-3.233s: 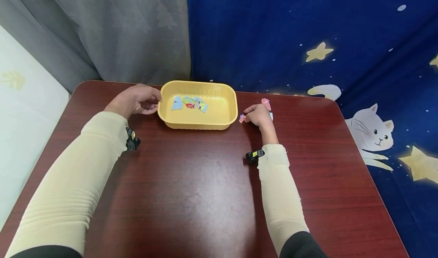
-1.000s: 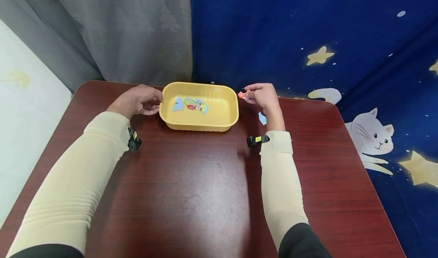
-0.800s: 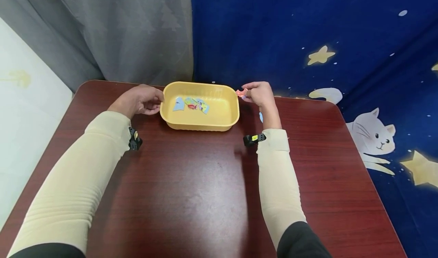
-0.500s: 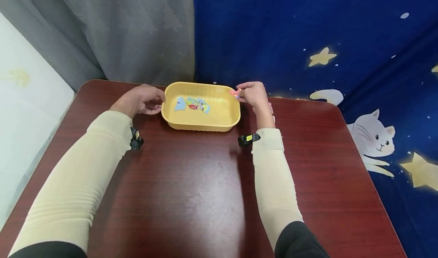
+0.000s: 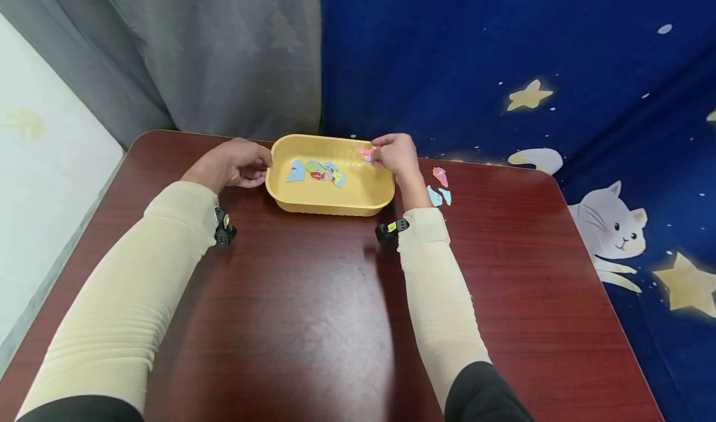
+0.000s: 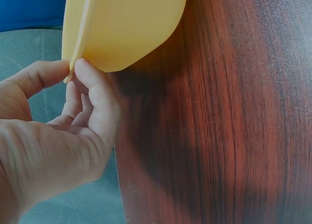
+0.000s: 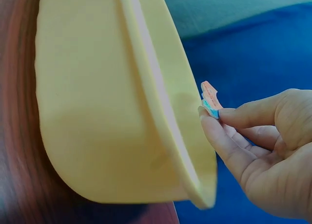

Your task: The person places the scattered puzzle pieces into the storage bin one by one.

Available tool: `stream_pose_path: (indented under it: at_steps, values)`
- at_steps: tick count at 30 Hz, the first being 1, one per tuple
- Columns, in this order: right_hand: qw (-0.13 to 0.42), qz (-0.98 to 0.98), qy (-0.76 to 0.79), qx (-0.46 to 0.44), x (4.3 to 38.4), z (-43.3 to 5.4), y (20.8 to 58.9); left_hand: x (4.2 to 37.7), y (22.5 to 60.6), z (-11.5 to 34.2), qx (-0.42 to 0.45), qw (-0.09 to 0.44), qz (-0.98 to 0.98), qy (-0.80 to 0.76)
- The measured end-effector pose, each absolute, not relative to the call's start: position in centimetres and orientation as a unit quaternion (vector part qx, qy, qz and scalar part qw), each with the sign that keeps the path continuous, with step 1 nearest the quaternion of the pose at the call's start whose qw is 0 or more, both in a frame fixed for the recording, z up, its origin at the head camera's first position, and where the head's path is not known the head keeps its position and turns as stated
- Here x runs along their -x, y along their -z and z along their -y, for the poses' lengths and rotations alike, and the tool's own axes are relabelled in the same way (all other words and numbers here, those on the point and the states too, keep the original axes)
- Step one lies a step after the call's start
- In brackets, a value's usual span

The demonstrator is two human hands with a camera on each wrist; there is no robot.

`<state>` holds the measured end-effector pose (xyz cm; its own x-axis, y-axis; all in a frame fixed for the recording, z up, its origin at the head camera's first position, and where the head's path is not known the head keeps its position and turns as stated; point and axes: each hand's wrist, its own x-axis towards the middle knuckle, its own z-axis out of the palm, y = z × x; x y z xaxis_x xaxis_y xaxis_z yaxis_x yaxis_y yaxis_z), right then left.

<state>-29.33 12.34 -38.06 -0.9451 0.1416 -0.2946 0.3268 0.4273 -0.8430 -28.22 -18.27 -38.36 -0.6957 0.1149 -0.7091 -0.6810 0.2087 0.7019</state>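
Log: right hand [image 5: 394,153] pinches pink piece [image 5: 365,153], just moved from right of tray [image 5: 358,189] to over its far right corner | left hand [image 5: 240,162] pinches tray's left end | three loose pieces [image 5: 434,196] right of tray on desk [image 5: 313,298] | I judge transfer nearly complete.

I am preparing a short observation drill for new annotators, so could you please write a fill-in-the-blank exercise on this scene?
1. The left hand pinches the rim of the ____, rounded rectangular plastic tray.
2. A small, irregular, flat pink piece is pinched by the ____ hand.
3. ____ light-blue flat pieces lie in view on the dark-red wood-grain table.
4. A pale ____ is pictured on the star-patterned blue fabric curtain.

Missing words: yellow; right; two; cat.
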Motion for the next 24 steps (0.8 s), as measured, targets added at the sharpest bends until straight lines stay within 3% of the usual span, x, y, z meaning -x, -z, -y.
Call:
stream_pose_path:
  at_steps: [24]
  values:
    - [0.1, -0.864, 0.471, -0.149, 30.5, -8.6, 41.0, 28.3, 38.3, 18.4, 0.204, 0.332, -0.705, -0.592]
